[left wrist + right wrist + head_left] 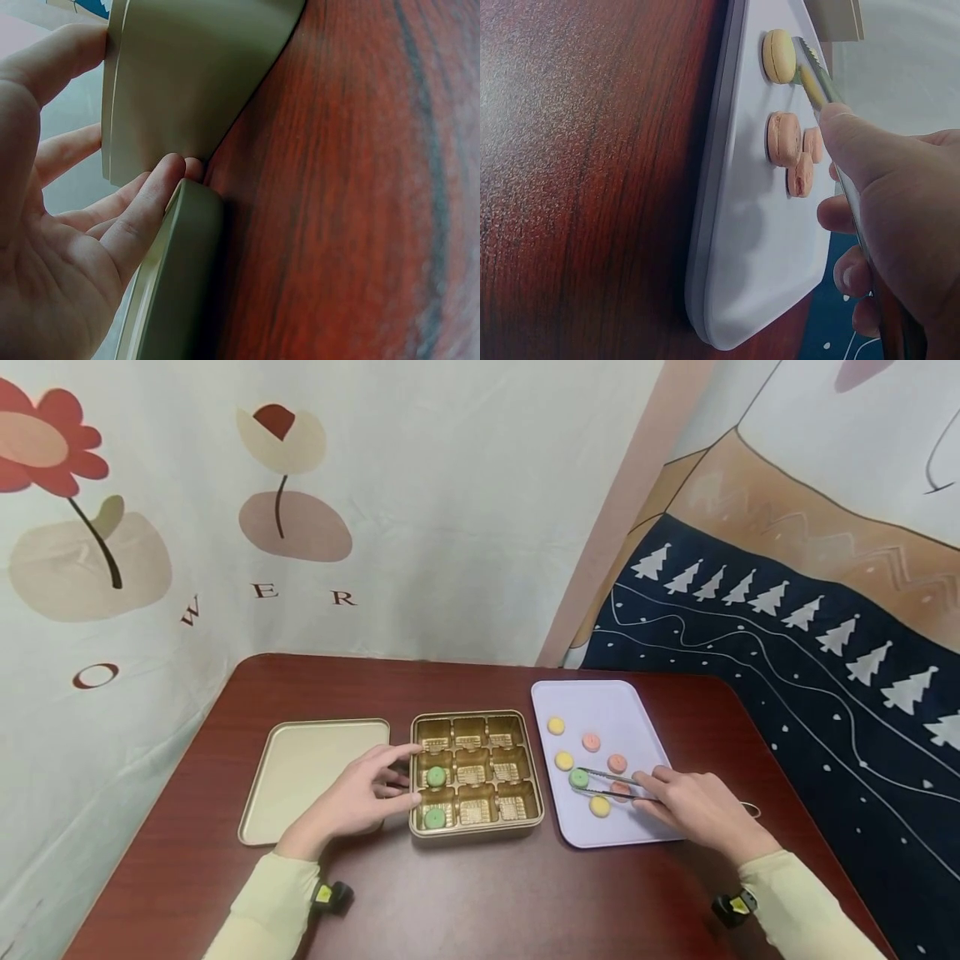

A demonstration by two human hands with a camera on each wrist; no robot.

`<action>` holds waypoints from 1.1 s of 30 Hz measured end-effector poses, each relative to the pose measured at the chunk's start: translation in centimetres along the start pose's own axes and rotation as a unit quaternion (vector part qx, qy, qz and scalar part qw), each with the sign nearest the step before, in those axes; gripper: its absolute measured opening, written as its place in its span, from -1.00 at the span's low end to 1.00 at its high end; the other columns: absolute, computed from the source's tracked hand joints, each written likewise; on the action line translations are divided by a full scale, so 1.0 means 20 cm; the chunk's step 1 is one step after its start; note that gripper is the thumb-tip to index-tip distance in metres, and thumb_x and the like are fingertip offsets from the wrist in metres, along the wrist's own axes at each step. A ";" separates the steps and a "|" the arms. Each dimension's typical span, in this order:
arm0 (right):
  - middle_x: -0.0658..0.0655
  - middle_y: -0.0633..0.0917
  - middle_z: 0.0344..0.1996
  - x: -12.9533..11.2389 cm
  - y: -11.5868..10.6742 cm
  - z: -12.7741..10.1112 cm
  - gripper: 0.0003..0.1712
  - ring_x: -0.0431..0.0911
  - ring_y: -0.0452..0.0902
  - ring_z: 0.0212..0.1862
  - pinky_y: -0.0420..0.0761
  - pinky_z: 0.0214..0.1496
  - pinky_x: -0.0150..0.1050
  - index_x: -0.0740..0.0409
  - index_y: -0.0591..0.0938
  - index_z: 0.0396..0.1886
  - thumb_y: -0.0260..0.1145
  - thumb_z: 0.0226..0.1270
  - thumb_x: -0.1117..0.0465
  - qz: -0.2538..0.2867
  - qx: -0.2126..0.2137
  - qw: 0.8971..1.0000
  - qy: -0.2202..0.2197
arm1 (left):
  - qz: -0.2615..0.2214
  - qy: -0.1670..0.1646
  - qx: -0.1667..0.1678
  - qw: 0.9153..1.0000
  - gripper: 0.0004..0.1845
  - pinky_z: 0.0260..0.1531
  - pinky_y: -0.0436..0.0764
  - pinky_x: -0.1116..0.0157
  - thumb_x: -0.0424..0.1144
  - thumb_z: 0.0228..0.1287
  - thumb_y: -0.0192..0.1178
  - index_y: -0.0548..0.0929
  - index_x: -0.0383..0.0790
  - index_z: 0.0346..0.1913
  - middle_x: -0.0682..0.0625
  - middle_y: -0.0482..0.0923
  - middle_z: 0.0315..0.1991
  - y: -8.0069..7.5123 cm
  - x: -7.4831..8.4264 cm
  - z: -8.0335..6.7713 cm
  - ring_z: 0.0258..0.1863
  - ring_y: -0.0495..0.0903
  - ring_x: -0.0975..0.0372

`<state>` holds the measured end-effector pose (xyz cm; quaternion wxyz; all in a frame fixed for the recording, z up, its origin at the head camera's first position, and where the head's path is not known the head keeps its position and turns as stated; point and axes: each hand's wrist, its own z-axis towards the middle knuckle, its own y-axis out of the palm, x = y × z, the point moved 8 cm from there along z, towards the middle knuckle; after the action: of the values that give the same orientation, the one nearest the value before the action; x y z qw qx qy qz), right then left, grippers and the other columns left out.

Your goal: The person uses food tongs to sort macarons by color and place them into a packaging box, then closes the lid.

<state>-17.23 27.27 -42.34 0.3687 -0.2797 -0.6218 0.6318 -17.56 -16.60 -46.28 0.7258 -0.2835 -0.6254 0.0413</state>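
A: What lies on the counter [480, 893], from the largest thing down?

B: A dark red wooden counter carries a gold lid [315, 777] at the left, a gold nine-compartment box [476, 773] in the middle, and a pale lilac tray [600, 710] at the right.

A: And the hands?

B: The left hand [360, 797] rests with relaxed, straight fingers against the box's left wall, holding nothing. The right hand [693, 806] pinches metal tongs [611, 783] over the tray.

A: Which way do the tongs point?

B: Their long axis runs nearly level, left to right, tips pointing left, closed around a green cookie [579, 778] on the tray. Two green cookies sit in the box's left column.
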 end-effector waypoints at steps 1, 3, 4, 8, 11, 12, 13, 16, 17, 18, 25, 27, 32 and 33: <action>-0.05 0.67 -0.37 0.00 0.00 0.00 -0.46 -0.31 0.24 -0.56 0.34 -0.56 -0.46 0.03 0.78 0.17 0.55 0.29 -0.13 0.000 0.000 1.000 0.001 | 0.001 -0.001 0.001 1.000 -0.16 -0.03 0.78 0.37 -0.17 0.23 0.56 0.42 -0.14 0.54 -0.16 0.47 0.21 0.00 0.00 0.00 0.03 0.73 0.03; -0.04 0.68 -0.36 0.00 0.00 0.00 -0.47 -0.31 0.25 -0.56 0.35 -0.55 -0.45 0.03 0.78 0.16 0.55 0.30 -0.12 -0.001 0.001 1.000 0.002 | 0.001 -0.002 0.002 1.000 -0.16 -0.03 0.78 0.37 -0.16 0.23 0.56 0.43 -0.14 0.54 -0.16 0.47 0.22 0.00 0.00 0.00 0.02 0.73 0.04; -0.04 0.69 -0.36 0.00 0.00 0.00 -0.47 -0.31 0.25 -0.56 0.35 -0.55 -0.45 0.04 0.78 0.16 0.55 0.30 -0.12 0.000 0.001 1.000 0.002 | 0.001 -0.002 0.002 1.000 -0.16 -0.03 0.78 0.37 -0.16 0.23 0.56 0.43 -0.14 0.54 -0.16 0.47 0.22 0.00 0.00 0.00 0.02 0.73 0.04; -0.05 0.68 -0.37 -0.01 0.01 0.00 -0.48 -0.31 0.24 -0.56 0.33 -0.56 -0.45 0.06 0.78 0.16 0.54 0.31 -0.11 0.005 0.003 1.000 0.002 | 0.001 -0.003 0.001 1.000 -0.16 -0.03 0.78 0.36 -0.17 0.22 0.56 0.42 -0.14 0.54 -0.17 0.47 0.24 0.00 0.00 0.00 0.03 0.73 0.03; -0.05 0.69 -0.38 -0.01 0.02 0.00 -0.48 -0.30 0.24 -0.56 0.32 -0.57 -0.45 0.06 0.78 0.15 0.54 0.31 -0.11 0.004 0.007 1.000 0.000 | 0.001 -0.001 0.001 1.000 -0.16 -0.02 0.78 0.36 -0.16 0.22 0.56 0.42 -0.14 0.54 -0.17 0.47 0.25 0.00 0.00 0.00 0.03 0.72 0.02; -0.05 0.69 -0.37 -0.01 0.02 0.01 -0.48 -0.30 0.24 -0.57 0.31 -0.57 -0.45 0.06 0.78 0.15 0.54 0.31 -0.11 0.003 0.008 1.000 -0.002 | 0.001 -0.001 0.001 1.000 -0.16 -0.02 0.78 0.36 -0.16 0.22 0.56 0.42 -0.14 0.54 -0.16 0.47 0.25 0.00 0.00 0.00 0.04 0.72 0.02; -0.05 0.70 -0.37 -0.01 0.02 0.01 -0.48 -0.30 0.24 -0.57 0.32 -0.57 -0.44 0.07 0.79 0.15 0.55 0.31 -0.11 0.001 0.010 1.000 -0.003 | 0.001 -0.001 0.001 1.000 -0.16 -0.01 0.78 0.36 -0.16 0.22 0.56 0.42 -0.14 0.54 -0.16 0.47 0.25 0.00 0.00 0.00 0.04 0.72 0.02; -0.04 0.70 -0.37 -0.01 0.02 0.01 -0.49 -0.30 0.24 -0.57 0.32 -0.57 -0.44 0.07 0.79 0.14 0.55 0.31 -0.10 0.000 0.015 1.000 -0.006 | 0.001 -0.001 0.000 1.000 -0.16 -0.01 0.78 0.35 -0.16 0.23 0.56 0.42 -0.14 0.54 -0.16 0.47 0.24 0.00 0.00 0.00 0.04 0.72 0.02; -0.04 0.70 -0.38 -0.01 0.02 0.01 -0.49 -0.30 0.24 -0.57 0.32 -0.57 -0.44 0.07 0.79 0.14 0.55 0.31 -0.10 0.000 0.017 1.000 -0.007 | 0.000 -0.001 0.000 1.000 -0.16 -0.01 0.78 0.36 -0.16 0.22 0.56 0.42 -0.13 0.54 -0.16 0.47 0.24 0.00 0.00 0.00 0.04 0.72 0.02; -0.05 0.69 -0.38 -0.02 0.02 0.01 -0.49 -0.30 0.24 -0.57 0.32 -0.57 -0.44 0.08 0.79 0.14 0.55 0.31 -0.10 0.001 0.018 1.000 -0.007 | 0.000 -0.002 0.000 1.000 -0.16 -0.01 0.78 0.36 -0.16 0.22 0.56 0.42 -0.13 0.54 -0.16 0.47 0.24 0.00 0.00 0.00 0.04 0.72 0.02; -0.07 0.67 -0.40 -0.01 0.01 0.00 -0.49 -0.32 0.23 -0.57 0.31 -0.57 -0.45 0.08 0.79 0.14 0.56 0.30 -0.09 0.008 0.022 1.000 -0.007 | 0.002 -0.002 -0.001 1.000 -0.15 -0.02 0.79 0.35 -0.15 0.22 0.56 0.42 -0.13 0.54 -0.16 0.47 0.24 0.00 0.00 0.00 0.04 0.72 0.01; -0.08 0.67 -0.41 -0.01 0.00 0.00 -0.49 -0.32 0.23 -0.57 0.31 -0.57 -0.45 0.08 0.78 0.14 0.56 0.30 -0.09 0.011 0.024 1.000 -0.003 | 0.003 -0.002 -0.001 1.000 -0.15 -0.02 0.79 0.36 -0.15 0.22 0.56 0.42 -0.13 0.54 -0.16 0.47 0.23 0.00 0.00 0.00 0.04 0.72 0.01; -0.09 0.65 -0.42 -0.01 -0.03 0.02 -0.47 -0.32 0.25 -0.55 0.34 -0.55 -0.44 0.08 0.78 0.16 0.55 0.31 -0.10 0.021 0.030 0.999 0.007 | 0.002 -0.001 0.000 1.000 -0.15 -0.01 0.78 0.35 -0.16 0.22 0.56 0.42 -0.15 0.54 -0.16 0.47 0.25 0.00 0.00 0.00 0.04 0.72 0.01; -0.09 0.65 -0.41 0.00 -0.04 0.03 -0.46 -0.32 0.26 -0.55 0.35 -0.54 -0.44 0.08 0.78 0.17 0.55 0.30 -0.11 0.023 0.033 0.999 0.009 | 0.001 -0.001 0.000 1.000 -0.15 -0.01 0.78 0.35 -0.16 0.22 0.56 0.42 -0.15 0.54 -0.17 0.47 0.25 0.00 0.00 0.00 0.05 0.72 0.00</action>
<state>-17.53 26.85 -41.59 0.3689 -0.2867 -0.5907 0.6579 -17.53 -16.63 -46.24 0.7251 -0.2844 -0.6257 0.0421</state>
